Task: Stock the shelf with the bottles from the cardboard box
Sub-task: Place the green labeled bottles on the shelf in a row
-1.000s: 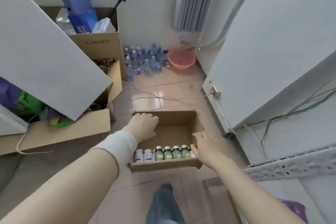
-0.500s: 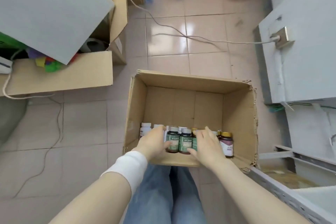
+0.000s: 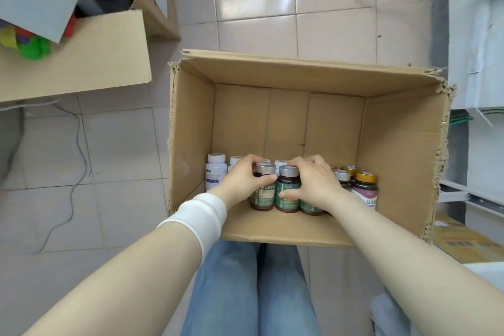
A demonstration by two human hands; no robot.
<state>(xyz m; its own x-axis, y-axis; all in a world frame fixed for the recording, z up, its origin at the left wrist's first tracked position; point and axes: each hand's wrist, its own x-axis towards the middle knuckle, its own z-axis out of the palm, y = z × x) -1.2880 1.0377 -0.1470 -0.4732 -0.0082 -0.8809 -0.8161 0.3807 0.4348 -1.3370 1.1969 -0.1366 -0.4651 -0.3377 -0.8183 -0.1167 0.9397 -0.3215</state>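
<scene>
left hand (image 3: 242, 181): curled around dark green-label bottle (image 3: 263, 188), thumb across its front, fingers over the silver cap; closed on it.
right hand (image 3: 313, 183): wrapped on the next green-label bottle (image 3: 287, 191), thumb low on the label, fingers behind the cap.
change: half a second ago both hands were only reaching the row; now both grip. Pickup begun, nothing lifted.
bottles: row at 6 o'clock inside cardboard box (image 3: 395, 150); white bottle (image 3: 216, 173) at 9, gold-capped bottle (image 3: 365, 188) at 3.
shelf: metal edge (image 3: 452, 195) at 3 o'clock of box, judged the target.
</scene>
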